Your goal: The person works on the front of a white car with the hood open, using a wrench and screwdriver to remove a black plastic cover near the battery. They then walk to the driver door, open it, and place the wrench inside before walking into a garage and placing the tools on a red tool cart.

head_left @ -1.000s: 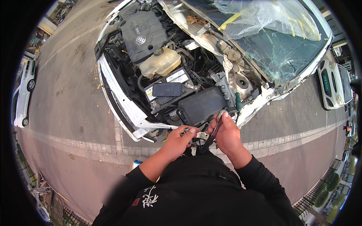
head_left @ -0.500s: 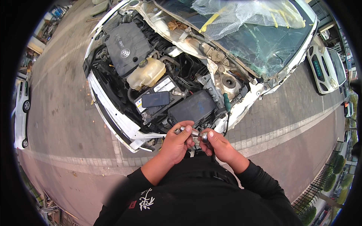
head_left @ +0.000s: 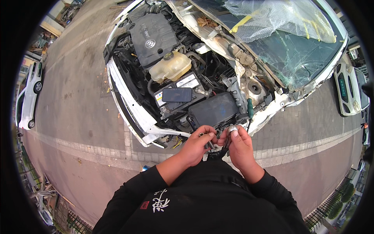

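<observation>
My left hand (head_left: 197, 146) is closed around a short metal socket piece (head_left: 210, 144), mostly covered by my fingers. Just to its right, my right hand (head_left: 243, 149) grips a ratchet wrench (head_left: 232, 128) by its round silver head, the thumb pressed on it. The handle runs down under my palm and is largely hidden. A small gap separates the two tools. Both hands are held in front of my body, at the near edge of a car's open engine bay, close to a black fuse box cover (head_left: 215, 110).
A phone (head_left: 177, 94) lies on the battery (head_left: 187, 81), beside a yellowed coolant tank (head_left: 170, 67). A green-handled screwdriver (head_left: 250, 108) stands at the right fender (head_left: 269, 114). The windshield (head_left: 286, 58) is cracked and partly covered with bubble wrap (head_left: 280, 19). Other cars are parked left and right.
The socket piece and the ratchet head, earlier lined up against each other, are now apart. My left hand has tilted its piece downward. The view has shifted, so the car appears further right.
</observation>
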`<state>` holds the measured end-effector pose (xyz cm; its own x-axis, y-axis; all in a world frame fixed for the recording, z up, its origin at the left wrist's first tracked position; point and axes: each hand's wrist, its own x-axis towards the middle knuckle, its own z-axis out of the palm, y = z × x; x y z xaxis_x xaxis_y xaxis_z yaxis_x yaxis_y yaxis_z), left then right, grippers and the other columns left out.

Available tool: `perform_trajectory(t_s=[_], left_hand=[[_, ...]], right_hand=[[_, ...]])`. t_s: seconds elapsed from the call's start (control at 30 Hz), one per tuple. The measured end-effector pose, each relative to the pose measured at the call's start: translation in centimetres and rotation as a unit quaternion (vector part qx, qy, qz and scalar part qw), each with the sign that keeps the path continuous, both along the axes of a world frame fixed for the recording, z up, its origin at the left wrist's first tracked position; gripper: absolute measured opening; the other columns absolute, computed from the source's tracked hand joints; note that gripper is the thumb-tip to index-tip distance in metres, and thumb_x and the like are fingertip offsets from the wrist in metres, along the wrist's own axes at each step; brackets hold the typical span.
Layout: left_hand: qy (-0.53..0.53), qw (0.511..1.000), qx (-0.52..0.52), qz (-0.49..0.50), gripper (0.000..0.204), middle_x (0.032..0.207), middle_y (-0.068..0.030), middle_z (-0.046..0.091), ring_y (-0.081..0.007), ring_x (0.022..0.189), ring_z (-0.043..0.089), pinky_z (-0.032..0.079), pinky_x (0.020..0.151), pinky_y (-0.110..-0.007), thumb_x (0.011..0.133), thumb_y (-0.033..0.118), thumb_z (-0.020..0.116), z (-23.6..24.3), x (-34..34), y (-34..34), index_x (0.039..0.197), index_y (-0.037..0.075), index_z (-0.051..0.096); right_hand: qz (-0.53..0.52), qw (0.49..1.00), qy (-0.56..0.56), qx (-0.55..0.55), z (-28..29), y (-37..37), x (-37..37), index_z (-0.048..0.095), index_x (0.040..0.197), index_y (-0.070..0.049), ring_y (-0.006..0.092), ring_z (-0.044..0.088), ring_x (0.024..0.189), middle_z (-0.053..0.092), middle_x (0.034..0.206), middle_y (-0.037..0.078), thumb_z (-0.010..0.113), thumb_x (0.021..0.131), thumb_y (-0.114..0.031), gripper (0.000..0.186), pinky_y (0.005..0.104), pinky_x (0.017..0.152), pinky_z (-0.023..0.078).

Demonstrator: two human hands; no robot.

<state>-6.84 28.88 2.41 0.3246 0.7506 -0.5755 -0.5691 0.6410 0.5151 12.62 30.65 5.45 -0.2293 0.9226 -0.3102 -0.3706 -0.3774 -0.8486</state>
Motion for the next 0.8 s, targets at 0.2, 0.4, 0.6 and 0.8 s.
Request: perform_trajectory(t_s=[0.2, 0.4, 0.6, 0.8], left_hand=[[0.193, 0.936, 0.24, -0.169, 0.026, 0.094, 0.0033, 0.064, -0.008, 0.085, 0.057, 0.05, 0.078, -0.029, 0.105, 0.026, 0.074, -1.5, 0.2, -1.8, 0.123, 0.007, 0.07], [0.228, 0.956, 0.142, -0.116, 0.011, 0.09, 0.0057, 0.058, -0.0059, 0.079, 0.055, 0.047, 0.069, -0.026, 0.1, 0.014, 0.071, -1.6, -2.4, -3.1, 0.108, 0.011, 0.064], [0.179, 0.982, 0.054, 0.015, 0.005, 0.103, -0.0058, 0.076, -0.0033, 0.072, 0.052, 0.041, 0.061, -0.021, 0.103, 0.013, 0.062, -1.9, -6.4, -5.7, 0.108, 0.013, 0.062], [0.187, 0.981, 0.02, 0.058, 0.008, 0.093, -0.0067, 0.075, -0.0049, 0.069, 0.054, 0.04, 0.059, -0.02, 0.103, 0.013, 0.065, -2.5, -8.9, -8.0, 0.11, 0.012, 0.062]], right_hand=[[-0.036, 0.998, -0.04, -0.023, -1.0, 0.8, -2.4, 0.07, 0.118, -0.001, 0.0146, 0.062, 0.098, 0.069, 0.108, 0.006, 0.061, 0.115, -0.036, 0.036, 0.0318, 0.092, 0.05], [0.043, 0.767, -0.574, 0.283, -2.1, 7.5, 2.1, 0.065, 0.125, 0.002, 0.0356, 0.07, 0.1, 0.072, 0.115, 0.019, 0.069, 0.104, -0.031, 0.039, 0.0436, 0.093, 0.056], [0.154, 0.639, -0.748, 0.094, -9.0, 14.1, 10.0, 0.053, 0.123, 0.002, 0.0496, 0.068, 0.117, 0.068, 0.124, 0.033, 0.071, 0.094, -0.025, 0.044, 0.0567, 0.099, 0.055], [0.058, 0.724, -0.665, 0.175, -8.8, 10.1, 11.2, 0.062, 0.127, 0.001, 0.0395, 0.071, 0.091, 0.07, 0.096, 0.02, 0.076, 0.091, -0.022, 0.044, 0.0487, 0.084, 0.057]])
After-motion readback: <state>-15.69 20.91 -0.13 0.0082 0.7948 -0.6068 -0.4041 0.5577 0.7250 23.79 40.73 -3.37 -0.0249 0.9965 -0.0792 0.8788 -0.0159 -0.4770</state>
